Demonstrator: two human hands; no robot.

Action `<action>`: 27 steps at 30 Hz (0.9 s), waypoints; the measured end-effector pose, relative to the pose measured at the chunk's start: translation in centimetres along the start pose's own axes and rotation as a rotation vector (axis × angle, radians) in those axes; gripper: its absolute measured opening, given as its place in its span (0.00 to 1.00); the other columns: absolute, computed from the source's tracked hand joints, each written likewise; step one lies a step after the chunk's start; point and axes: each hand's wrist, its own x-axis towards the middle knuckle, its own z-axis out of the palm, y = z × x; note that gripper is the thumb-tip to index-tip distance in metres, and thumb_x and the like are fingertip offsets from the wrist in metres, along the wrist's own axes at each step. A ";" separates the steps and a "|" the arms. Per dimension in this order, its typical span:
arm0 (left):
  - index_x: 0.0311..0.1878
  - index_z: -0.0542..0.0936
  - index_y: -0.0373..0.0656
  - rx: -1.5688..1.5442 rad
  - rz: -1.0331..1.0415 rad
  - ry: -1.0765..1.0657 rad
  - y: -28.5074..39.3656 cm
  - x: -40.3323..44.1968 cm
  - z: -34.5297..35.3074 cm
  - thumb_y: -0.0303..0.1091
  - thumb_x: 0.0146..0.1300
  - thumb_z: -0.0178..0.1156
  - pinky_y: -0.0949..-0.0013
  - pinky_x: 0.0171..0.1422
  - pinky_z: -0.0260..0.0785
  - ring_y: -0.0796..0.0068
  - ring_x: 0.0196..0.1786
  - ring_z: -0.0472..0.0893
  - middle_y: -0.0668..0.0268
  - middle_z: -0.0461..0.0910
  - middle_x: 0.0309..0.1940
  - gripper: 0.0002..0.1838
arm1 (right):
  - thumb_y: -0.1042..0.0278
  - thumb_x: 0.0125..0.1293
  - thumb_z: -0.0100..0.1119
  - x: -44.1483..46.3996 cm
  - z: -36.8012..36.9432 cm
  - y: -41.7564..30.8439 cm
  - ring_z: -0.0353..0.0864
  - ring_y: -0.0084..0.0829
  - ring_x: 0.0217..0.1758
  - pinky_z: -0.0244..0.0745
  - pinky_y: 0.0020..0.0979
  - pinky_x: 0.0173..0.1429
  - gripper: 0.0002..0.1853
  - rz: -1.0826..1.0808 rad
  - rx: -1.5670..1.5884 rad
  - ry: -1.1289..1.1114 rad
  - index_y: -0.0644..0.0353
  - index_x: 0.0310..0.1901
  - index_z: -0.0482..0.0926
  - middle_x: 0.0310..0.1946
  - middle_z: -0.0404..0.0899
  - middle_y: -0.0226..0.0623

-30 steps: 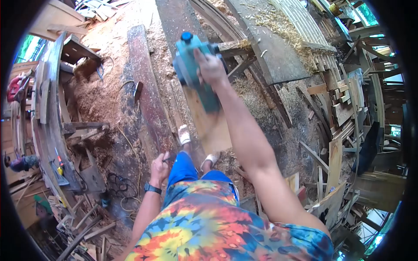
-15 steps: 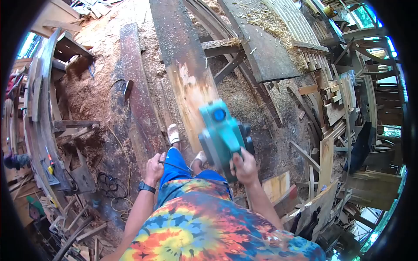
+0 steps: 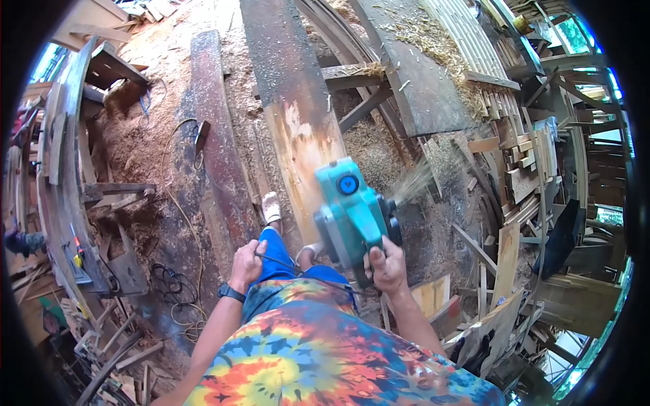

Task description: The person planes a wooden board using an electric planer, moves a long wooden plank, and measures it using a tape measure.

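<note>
A teal electric hand planer [image 3: 352,210] sits over the near end of a long wooden plank [image 3: 301,145]. My right hand [image 3: 387,265] is wrapped round its rear handle. Shavings [image 3: 421,179] spray from the planer's right side. Bare pale wood shows on the plank close to the tool, while its far part is dark and weathered. Closed near my left thigh, my left hand [image 3: 246,264] grips the planer's black power cord [image 3: 281,263], which runs across my lap toward the tool. The plank's surface under the planer is hidden.
A reddish board [image 3: 213,128] lies left of the plank, with a yellowish cable [image 3: 177,196] and coiled black cords [image 3: 172,284] on the floor. Another wide board [image 3: 433,101] carries shavings at the upper right. Stacked lumber [image 3: 525,169] lines the right. Sawdust covers much of the ground.
Shavings now spray from the planer's right side, where none showed before. The planer and my right hand appear slightly further right and lower; the whole view has also shifted a little. Both grips stay.
</note>
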 end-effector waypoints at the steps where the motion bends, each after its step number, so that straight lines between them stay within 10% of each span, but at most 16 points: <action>1: 0.31 0.77 0.38 -0.032 -0.017 0.025 -0.1 0.5 -1.1 0.46 0.78 0.55 0.44 0.36 0.68 0.35 0.34 0.80 0.42 0.78 0.26 0.22 | 0.26 0.70 0.57 2.6 0.6 -1.4 0.72 0.18 0.19 0.66 0.23 0.24 0.37 -0.032 -0.030 -0.002 0.62 0.46 0.78 0.21 0.74 0.28; 15: 0.32 0.77 0.37 -0.155 -0.008 0.180 1.4 2.0 -3.9 0.45 0.80 0.52 0.52 0.35 0.69 0.47 0.30 0.82 0.46 0.79 0.25 0.23 | 0.28 0.74 0.51 28.6 7.3 -14.2 0.74 0.21 0.15 0.70 0.28 0.22 0.37 -0.191 -0.111 -0.037 0.65 0.37 0.80 0.17 0.75 0.31; 21: 0.38 0.80 0.38 -0.285 0.046 0.182 0.6 1.7 -2.9 0.46 0.81 0.47 0.55 0.38 0.72 0.54 0.33 0.84 0.48 0.82 0.29 0.23 | 0.31 0.77 0.49 15.7 3.9 -7.9 0.69 0.20 0.14 0.63 0.26 0.21 0.33 -0.145 -0.059 -0.025 0.62 0.41 0.77 0.17 0.72 0.29; 27: 0.33 0.74 0.39 -0.017 0.062 0.049 1.9 1.4 0.0 0.45 0.77 0.56 0.47 0.40 0.71 0.41 0.36 0.79 0.47 0.79 0.29 0.19 | 0.22 0.70 0.51 -1.9 -1.7 0.3 0.71 0.18 0.18 0.64 0.24 0.22 0.39 -0.019 -0.081 -0.044 0.61 0.44 0.77 0.18 0.73 0.27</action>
